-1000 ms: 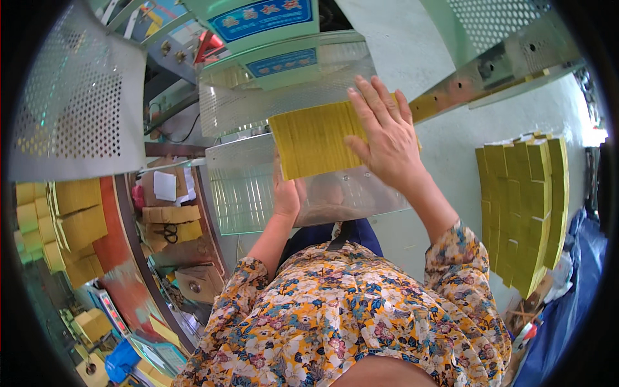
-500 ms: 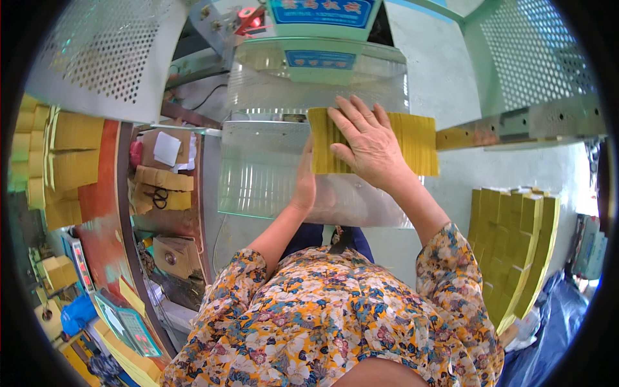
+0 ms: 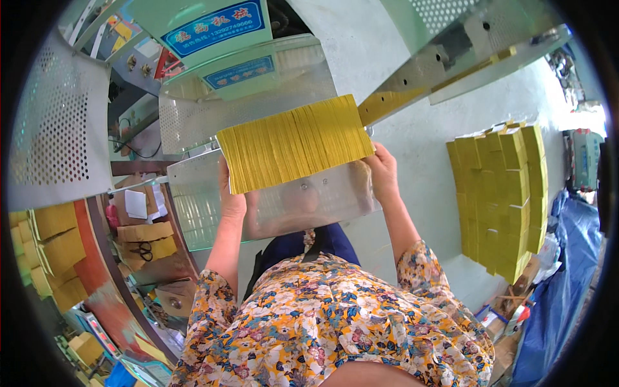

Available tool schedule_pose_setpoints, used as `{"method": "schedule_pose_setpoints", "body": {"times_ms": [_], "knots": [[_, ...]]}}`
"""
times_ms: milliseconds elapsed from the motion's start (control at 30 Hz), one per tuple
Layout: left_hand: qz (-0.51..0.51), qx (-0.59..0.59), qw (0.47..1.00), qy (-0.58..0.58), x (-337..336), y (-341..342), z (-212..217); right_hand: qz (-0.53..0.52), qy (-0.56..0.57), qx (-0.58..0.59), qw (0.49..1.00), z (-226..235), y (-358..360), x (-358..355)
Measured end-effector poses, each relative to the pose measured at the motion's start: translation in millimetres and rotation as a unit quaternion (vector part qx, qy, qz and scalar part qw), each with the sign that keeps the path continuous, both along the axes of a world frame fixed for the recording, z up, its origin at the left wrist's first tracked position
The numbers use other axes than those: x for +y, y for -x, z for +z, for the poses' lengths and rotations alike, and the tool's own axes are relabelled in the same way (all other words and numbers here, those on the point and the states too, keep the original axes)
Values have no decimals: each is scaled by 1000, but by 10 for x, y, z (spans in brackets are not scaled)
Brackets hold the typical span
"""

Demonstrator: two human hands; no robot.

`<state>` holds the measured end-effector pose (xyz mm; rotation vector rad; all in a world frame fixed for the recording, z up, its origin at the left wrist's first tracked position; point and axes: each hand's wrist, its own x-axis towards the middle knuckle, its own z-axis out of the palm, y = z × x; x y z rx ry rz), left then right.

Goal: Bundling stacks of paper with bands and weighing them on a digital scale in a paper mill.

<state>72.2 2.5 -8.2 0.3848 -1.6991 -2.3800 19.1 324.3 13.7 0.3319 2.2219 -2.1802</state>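
A long stack of yellow paper envelopes or sheets [image 3: 293, 142], standing on edge and packed tightly, lies across the machine's clear plastic and metal surface. At its left end is my left hand [image 3: 233, 191], its fingers partly hidden behind the stack. My right hand [image 3: 383, 169] grips the right end, thumb side against the edge. Between them the two hands squeeze the stack from both ends. Below it, the shiny metal plate [image 3: 303, 209] of the machine reflects my arms.
A green machine housing [image 3: 193, 29] stands beyond. A metal rail [image 3: 412, 80] runs off to the far right. Several yellow bundles [image 3: 496, 193] are piled on the floor at right beside a blue tarp [image 3: 561, 258]. At left is a workbench with scissors [image 3: 141, 251] and a perforated guard [image 3: 58, 122].
My right hand has moved from the top of the stack to its right end. My left hand stays at the left end. The view has turned, with the stack now tilted and further left.
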Motion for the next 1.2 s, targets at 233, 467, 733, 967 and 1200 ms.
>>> {"method": "schedule_pose_setpoints", "body": {"times_ms": [233, 467, 733, 967, 1200], "knots": [[49, -44, 997, -46, 183, -49, 9, 77, -95, -18, 992, 187, 1, -329], [-51, -318, 946, -46, -239, -482, 851, 246, -199, -9, 949, 795, -110, -257], [-128, -427, 893, -62, -189, -551, 605, 204, -170, 21, 964, 116, -111, -133], [-60, -298, 950, 71, -300, -871, 163, 183, -51, 7, 982, -6, -262, -84], [58, -126, 974, -180, 290, -841, 103, 167, 155, 21, 974, -73, -467, -354]]}}
